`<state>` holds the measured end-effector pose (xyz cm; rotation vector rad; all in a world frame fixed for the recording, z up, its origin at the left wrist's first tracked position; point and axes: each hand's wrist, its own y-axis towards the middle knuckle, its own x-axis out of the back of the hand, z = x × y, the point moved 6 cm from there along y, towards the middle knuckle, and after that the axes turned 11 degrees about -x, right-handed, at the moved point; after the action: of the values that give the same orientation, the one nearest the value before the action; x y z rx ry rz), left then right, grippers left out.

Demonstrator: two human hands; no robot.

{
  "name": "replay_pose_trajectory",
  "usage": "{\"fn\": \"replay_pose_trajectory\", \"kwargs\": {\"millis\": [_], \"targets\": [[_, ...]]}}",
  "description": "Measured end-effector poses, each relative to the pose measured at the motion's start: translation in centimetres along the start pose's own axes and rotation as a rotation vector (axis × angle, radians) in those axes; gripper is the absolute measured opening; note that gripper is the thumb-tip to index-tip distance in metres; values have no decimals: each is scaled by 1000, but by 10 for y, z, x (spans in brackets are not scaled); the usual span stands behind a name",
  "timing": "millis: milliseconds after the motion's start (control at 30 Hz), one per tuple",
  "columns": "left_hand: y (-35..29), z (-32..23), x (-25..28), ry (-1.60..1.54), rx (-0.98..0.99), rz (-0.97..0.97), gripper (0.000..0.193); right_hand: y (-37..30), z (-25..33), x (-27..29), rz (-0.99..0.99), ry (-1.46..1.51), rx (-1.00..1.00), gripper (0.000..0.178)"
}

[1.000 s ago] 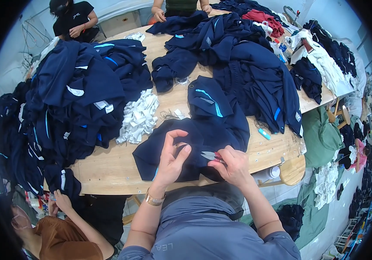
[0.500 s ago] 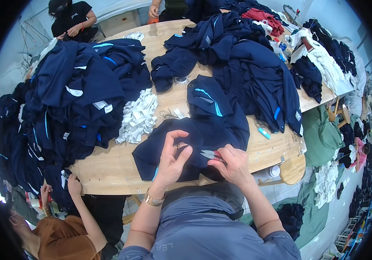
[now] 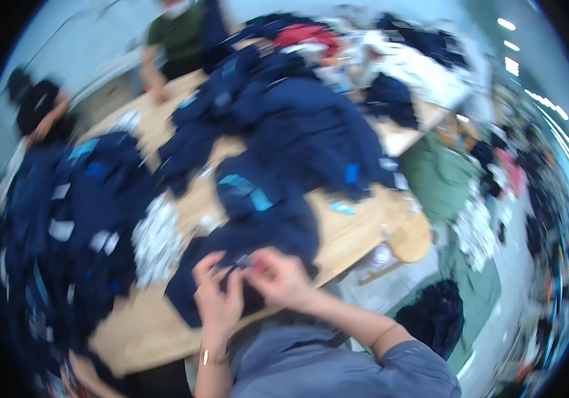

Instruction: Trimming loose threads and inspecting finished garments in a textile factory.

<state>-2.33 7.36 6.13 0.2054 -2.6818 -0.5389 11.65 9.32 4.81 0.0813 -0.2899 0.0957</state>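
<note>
A navy garment with a light-blue strip lies spread over the table edge in front of me. My left hand is over its near part, thumb and fingers closed on a bit of the dark cloth, though motion blurs the grip. Coming in from the right, my right hand is closed around small red-handled thread snips. Their metal blades reach toward the left fingertips, close to the pinched cloth. Whether the blades touch it, I cannot tell.
Navy garments are heaped at the left and far side of the wooden table. A pile of white pieces lies left of my work. A stool stands at right. Co-workers are behind the table and at lower left.
My head view has turned, shifting the table and heaps leftward and down. The right hand with the snips has moved in close to the left fingers; earlier there was a gap between them.
</note>
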Motion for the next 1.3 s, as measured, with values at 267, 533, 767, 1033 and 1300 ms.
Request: {"fn": "replay_pose_trajectory", "kwargs": {"millis": [267,533,767,1033,1300], "targets": [[-4,-3,-2,234,-70,81,50,1,-36,-32,-9,322,-79,14],[2,-9,-9,248,-148,30,47,2,-39,-27,-162,-123,158,17],[4,8,3,66,75,33,50,-5,-25,-15,-182,101,259,18],[7,25,6,-117,-53,-49,34,11,-27,-17,-114,180,-4,16],[11,36,9,-438,122,-25,33,14,-35,-7,138,502,-222,17]]}}
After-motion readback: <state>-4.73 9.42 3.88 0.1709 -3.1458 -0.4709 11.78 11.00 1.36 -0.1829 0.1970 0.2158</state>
